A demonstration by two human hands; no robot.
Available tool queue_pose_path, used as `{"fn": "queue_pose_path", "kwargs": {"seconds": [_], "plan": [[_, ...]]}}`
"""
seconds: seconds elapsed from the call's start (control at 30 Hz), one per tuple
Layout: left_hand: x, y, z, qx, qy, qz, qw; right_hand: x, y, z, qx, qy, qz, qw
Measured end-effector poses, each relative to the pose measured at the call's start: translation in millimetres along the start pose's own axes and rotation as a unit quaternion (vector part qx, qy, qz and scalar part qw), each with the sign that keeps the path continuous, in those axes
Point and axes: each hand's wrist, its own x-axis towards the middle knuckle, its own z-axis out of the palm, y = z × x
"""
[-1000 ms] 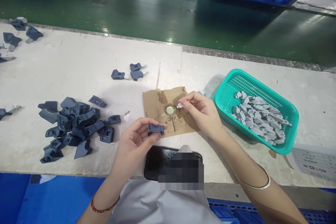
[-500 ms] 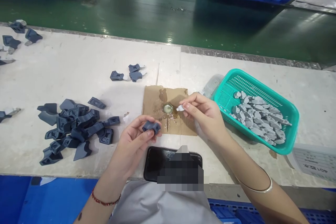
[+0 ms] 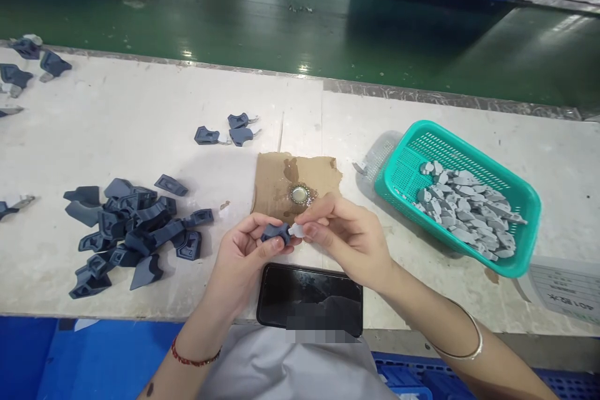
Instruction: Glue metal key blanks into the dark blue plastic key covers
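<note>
And here we are, just above the surface, our left grip pinching the dark block, our right grip closed on the small pale piece! The two ends meet, or very nearly; we can't tell if the tip is inside. The danger, we reckon: a skewed meeting if either wrist rolls, or a slip from that tiny fingertip hold, dropping the pale piece toward the phone. Wet-looking marks on the cardboard around the metal cap could smear a low knuckle. And the line? Pale piece's narrow tip points left, at the block's right end, both long axes running roughly side to side.
</note>
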Motion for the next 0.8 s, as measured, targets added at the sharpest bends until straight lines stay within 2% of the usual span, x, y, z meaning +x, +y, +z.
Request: {"fn": "queue_pose_path", "kwargs": {"seconds": [0.23, 0.47, 0.57, 0.67, 0.73, 0.8], "plan": [[-1, -1, -1.0, 0.020, -0.001, 0.006, 1.000, -1, 1, -1, -0.081, -0.016, -0.062, 0.995], [0, -4, -3.6, 0.024, 0.000, 0.014, 1.000, 2, -8, -2, -0.152, -0.051, -0.122, 0.979], [0, -6, -4.2, 0.031, 0.004, 0.019, 0.999, 2, -10, -2, -0.152, -0.062, -0.098, 0.982], [-1, -5, -2.8, 0.055, -0.005, 0.021, 0.998, 0, -7, -3, -0.103, -0.059, -0.027, 0.993], [-2, -1, -1.2, 0.088, -0.040, 0.010, 0.995, -1, -4, -4, -0.035, -0.053, 0.023, 0.998], [-6, 3, -0.5, 0.130, -0.097, -0.001, 0.987, -1, -2, -5, 0.024, -0.045, 0.044, 0.998]]}}
